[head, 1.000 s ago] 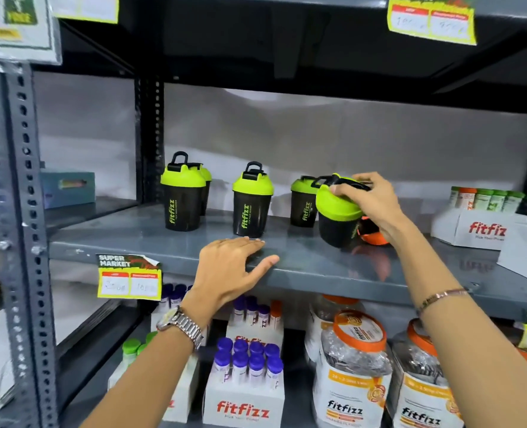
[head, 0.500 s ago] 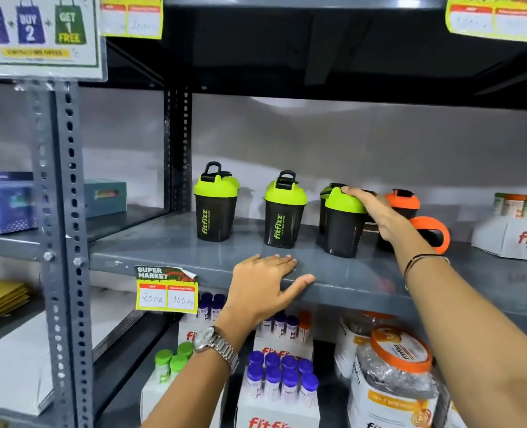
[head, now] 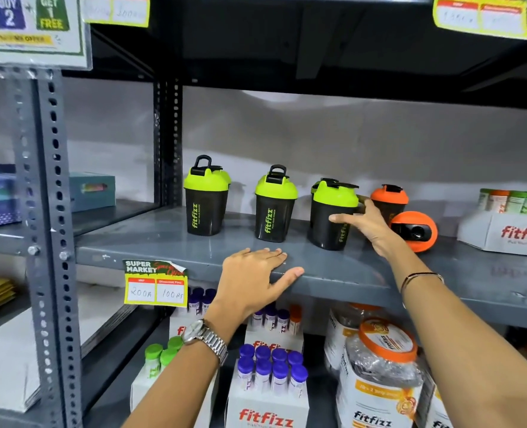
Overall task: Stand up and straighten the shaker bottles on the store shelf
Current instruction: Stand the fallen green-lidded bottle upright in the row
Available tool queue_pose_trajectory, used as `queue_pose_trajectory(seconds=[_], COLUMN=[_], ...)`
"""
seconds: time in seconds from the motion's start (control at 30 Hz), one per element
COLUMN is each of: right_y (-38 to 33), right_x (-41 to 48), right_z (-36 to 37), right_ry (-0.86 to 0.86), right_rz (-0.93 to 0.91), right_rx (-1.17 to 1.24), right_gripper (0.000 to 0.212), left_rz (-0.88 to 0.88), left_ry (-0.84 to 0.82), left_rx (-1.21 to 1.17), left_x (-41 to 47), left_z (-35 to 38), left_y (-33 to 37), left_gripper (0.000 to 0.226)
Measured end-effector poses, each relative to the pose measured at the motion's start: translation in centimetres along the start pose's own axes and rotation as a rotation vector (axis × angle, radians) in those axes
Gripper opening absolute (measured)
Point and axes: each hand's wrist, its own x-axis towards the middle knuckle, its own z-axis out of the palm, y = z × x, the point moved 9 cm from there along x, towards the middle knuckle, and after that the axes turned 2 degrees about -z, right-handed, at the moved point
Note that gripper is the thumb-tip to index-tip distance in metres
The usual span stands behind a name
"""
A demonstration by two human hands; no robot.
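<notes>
A shop is shown, most likely a supermarket aisle for sports nutrition. Goods are displayed on a grey slotted-angle steel shelf [head: 333, 273]. A yellow price tag [head: 155, 282] headed "SUPER MARKET", with two handwritten prices, is stuck to the shelf edge at 9 o'clock from centre. A "buy 2 get 1 free" offer sign [head: 30, 26] is hung at 11 o'clock, and another price label [head: 481, 17] at 1 o'clock. Identical branded shaker bottles [head: 206, 205] are lined up, and branded cartons of tubes [head: 268, 396] and jars [head: 379, 381] are stocked at 6 o'clock.
</notes>
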Motion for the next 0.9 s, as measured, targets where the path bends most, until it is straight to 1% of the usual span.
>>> queue_pose_trajectory(seconds=[0.13,0.27,0.37,0.5,0.6,0.77,0.9], right_y=[0.9,1.4,1.6,1.8,2.0,2.7,2.8], right_x=[-0.2,0.0,0.0,0.1,0.2,0.4,0.2], right_z=[0.6,0.2,0.3,0.4,0.3,0.6,0.5], right_ry=[-0.039,-0.010,-0.033,-0.035,-0.029,-0.065,-0.078], right_rz=[0.021,0.032,0.042,0.045,0.050,0.075,0.087], right_rx=[-0.016,-0.075,-0.110,-0.127,-0.139,-0.126,-0.138], right_gripper=[0.096,0.088,0.093,0.081,0.087,0.081,0.082], left_rz=[-0.008,-0.009,-0.007,-0.002,-0.004,-0.007,-0.010], left_ry=[-0.008,-0.020,-0.014,-0.001,0.009,0.003,-0.004], left_rx=[0.005,0.007,0.017,0.016,0.011,0.013,0.014], left_x=[0.0,0.0,0.0,0.0,0.0,0.0,-0.1], left_z=[0.0,0.1,0.0,-0.1,-0.1,-0.1,-0.1], left_y=[0.0,0.0,0.1,0.1,0.1,0.1,0.1], left_gripper=[0.056,0.058,0.057,0.056,0.055,0.055,0.057])
